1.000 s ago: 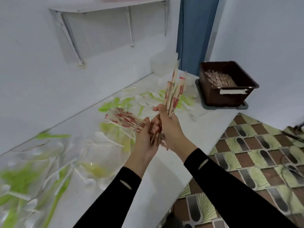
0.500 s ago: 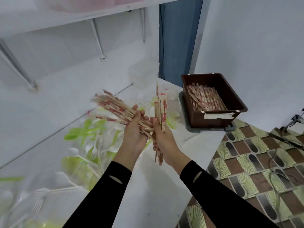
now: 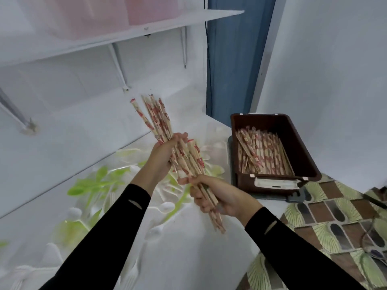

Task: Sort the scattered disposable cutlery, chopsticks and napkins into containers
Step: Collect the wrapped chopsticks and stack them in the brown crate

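Head view: both hands clamped on one bundle of chopsticks (image 3: 184, 158), held above the surface (image 3: 188, 248).
Left hand (image 3: 165, 153): wrapped round the upper middle.
Right hand (image 3: 217, 197): closed round the lower end.
Bin (image 3: 293, 174): right, part-filled.
Risk: the fanned far ends could slip loose and fall among the cutlery (image 3: 100, 183).

White walls (image 3: 326, 59), patterned floor tiles (image 3: 326, 218)

chopsticks (image 3: 184, 158): tan, red-printed wrappers
bin (image 3: 301, 147): dark brown
cutlery (image 3: 98, 183): lime green, white
sleeves (image 3: 117, 227): black
floor (image 3: 335, 216): brown-green fan tiles
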Tool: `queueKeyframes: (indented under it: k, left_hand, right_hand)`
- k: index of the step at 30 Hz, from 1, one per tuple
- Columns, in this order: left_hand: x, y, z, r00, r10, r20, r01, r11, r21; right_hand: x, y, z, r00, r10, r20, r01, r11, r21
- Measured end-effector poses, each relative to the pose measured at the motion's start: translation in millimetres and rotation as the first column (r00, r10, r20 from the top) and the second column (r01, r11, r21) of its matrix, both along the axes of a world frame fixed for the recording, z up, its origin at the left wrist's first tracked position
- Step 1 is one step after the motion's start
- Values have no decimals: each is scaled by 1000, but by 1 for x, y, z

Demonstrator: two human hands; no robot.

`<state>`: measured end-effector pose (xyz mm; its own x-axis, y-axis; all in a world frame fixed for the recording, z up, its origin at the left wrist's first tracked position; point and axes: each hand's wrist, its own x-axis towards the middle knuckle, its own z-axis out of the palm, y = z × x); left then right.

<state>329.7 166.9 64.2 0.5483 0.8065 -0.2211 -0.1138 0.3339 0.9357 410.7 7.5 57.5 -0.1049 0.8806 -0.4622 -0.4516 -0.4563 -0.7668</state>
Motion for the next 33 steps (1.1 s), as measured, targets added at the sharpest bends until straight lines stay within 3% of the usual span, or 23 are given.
queueKeyframes:
  k: [7, 12, 16, 20, 22, 26, 30, 33]
  left_hand:
    - [86, -23, 29, 987, -159, 29, 155, 984, 91]
    - [153, -40, 35, 992, -74, 101, 73, 997, 18]
    - [197, -61, 16, 980, -58, 189, 76, 993, -86]
    - [220, -81, -13, 988, -149, 43, 149, 989, 15]
    - [224, -87, -24, 981, -196, -9, 196, 979, 59]
    - [226, -86, -38, 942, -256, -216, 298, 934, 196]
    - [223, -82, -46, 874, -319, -367, 393, 907, 148]
    - [220, -84, -47, 829, -228, -510, 412, 866, 284]
  right_hand:
    - [87, 10, 29, 990, -46, -133, 55, 996, 68]
    - [163, 1, 35, 978, -119, -169, 142, 981, 133]
    - [209, -10, 26, 931, -365, 0, 361, 922, 141]
    - [228, -12, 13, 725, -654, 215, 610, 755, 241]
    - [230, -12, 3, 623, -720, 306, 675, 692, 257]
    - [240, -9, -21, 465, -643, 609, 652, 714, 255]
    - [245, -10, -29, 439, -514, 737, 599, 779, 186]
    - [242, -15, -31, 411, -420, 809, 536, 829, 158]
